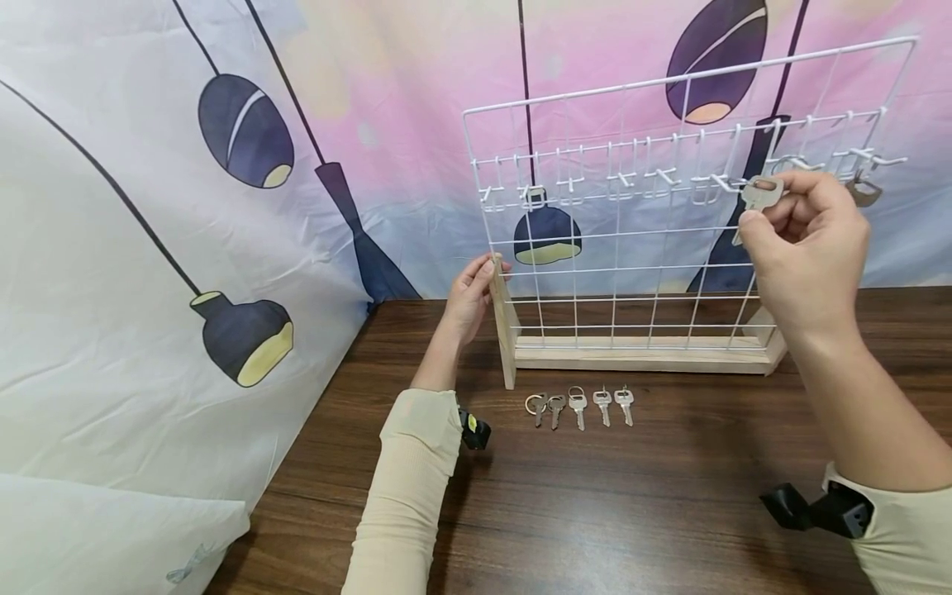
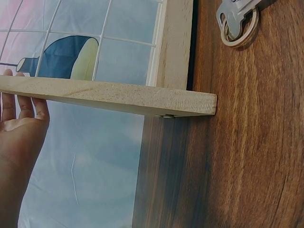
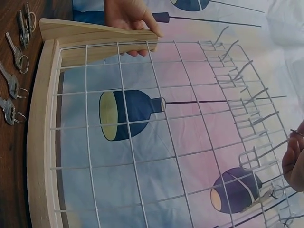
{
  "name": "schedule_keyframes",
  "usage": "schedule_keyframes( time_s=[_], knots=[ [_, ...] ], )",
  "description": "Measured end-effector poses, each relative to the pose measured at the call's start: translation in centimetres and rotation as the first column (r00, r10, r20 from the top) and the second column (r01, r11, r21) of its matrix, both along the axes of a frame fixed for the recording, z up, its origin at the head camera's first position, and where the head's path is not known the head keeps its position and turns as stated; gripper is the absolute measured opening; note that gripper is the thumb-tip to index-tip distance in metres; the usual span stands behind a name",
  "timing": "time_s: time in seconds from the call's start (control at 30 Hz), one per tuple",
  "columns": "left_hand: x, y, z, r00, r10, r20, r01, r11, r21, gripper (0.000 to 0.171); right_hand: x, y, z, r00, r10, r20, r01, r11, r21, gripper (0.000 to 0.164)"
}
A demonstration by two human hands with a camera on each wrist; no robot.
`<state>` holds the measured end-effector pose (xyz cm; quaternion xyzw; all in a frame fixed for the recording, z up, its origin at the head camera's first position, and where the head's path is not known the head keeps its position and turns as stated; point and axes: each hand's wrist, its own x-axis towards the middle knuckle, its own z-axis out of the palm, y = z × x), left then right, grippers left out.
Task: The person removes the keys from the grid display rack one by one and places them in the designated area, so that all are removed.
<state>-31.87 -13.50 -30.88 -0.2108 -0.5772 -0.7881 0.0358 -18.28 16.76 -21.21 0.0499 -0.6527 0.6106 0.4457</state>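
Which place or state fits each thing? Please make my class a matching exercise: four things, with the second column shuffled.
1. Left hand
2. Right hand
3. Five keys in a row
4. White wire grid

A. Lying on the wood-grain tabletop
B. Standing up from the wooden base bar
C. Pinching a single key
D. Gripping the wooden side post

Pairs: 1-D, 2-C, 3-A, 4-B

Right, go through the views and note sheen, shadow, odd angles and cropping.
Head: soft pale sheen on the table, darker shadow beside the left sleeve. Left wrist: rack turned sideways, keys cropped by the top edge. Right wrist: right hand cut off at the right edge.
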Motion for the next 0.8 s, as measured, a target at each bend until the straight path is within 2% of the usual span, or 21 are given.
schedule_keyframes(
  time_s=[0.17,0.4,0.63,0.8],
  knots=[
    [0.0,0.0,0.0,1.0,0.002,0.004,-0.002,1.0,0.005,0.038,0.3,0.1,0.2,1.0,-0.013,0.01,0.013,1.0,-0.003,0.026],
    [0.0,-0.1,0.0,1.0,-0.005,0.0,0.005,1.0,-0.005,0.043,0.8,0.3,0.2,1.0,0.01,-0.002,-0.01,1.0,0.003,0.027],
    [-0.1,-0.1,0.0,1.0,-0.01,-0.002,0.01,1.0,-0.007,0.041,1.8,0.3,-0.7,1.0,0.01,0.016,-0.011,0.999,0.05,0.028],
    [0.0,-0.1,0.0,1.0,-0.002,0.001,0.002,1.0,0.001,0.035,2.3,0.2,-1.6,0.999,0.011,0.039,-0.014,0.996,0.084,0.029]
  ],
)
